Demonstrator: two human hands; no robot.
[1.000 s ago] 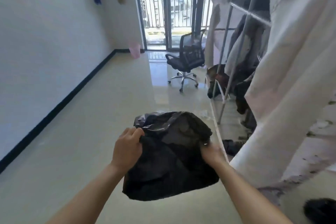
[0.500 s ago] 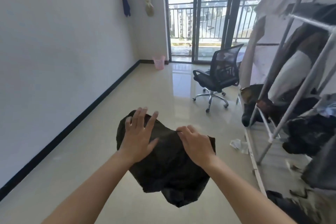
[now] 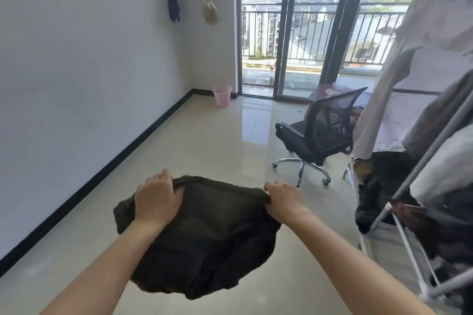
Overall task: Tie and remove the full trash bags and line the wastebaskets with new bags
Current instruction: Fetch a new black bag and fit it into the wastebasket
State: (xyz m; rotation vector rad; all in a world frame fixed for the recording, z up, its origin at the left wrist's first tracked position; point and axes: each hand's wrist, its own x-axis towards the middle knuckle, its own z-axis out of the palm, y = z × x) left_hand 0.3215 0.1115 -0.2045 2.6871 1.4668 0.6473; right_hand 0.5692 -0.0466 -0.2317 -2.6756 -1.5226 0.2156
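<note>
A black trash bag (image 3: 207, 240) hangs in the air in front of me, puffed out and limp below. My left hand (image 3: 156, 199) grips its upper rim at the left. My right hand (image 3: 284, 201) grips the rim at the right, so the top edge is stretched between both hands. A pink mesh wastebasket (image 3: 222, 95) stands far off in the corner by the balcony door, with no bag visible in it.
A black office chair (image 3: 320, 135) on wheels stands at the middle right. A white clothes rack (image 3: 399, 215) with hanging garments and dark heaps fills the right side. The white wall (image 3: 76, 84) runs along the left. Beige tiled floor (image 3: 204, 140) leads to the glass balcony door (image 3: 289, 33).
My head has lifted and the room has come closer. Both hands moved apart along the bag's rim and closed on it, pulling the top edge wide; my left hand was spread flat before.
</note>
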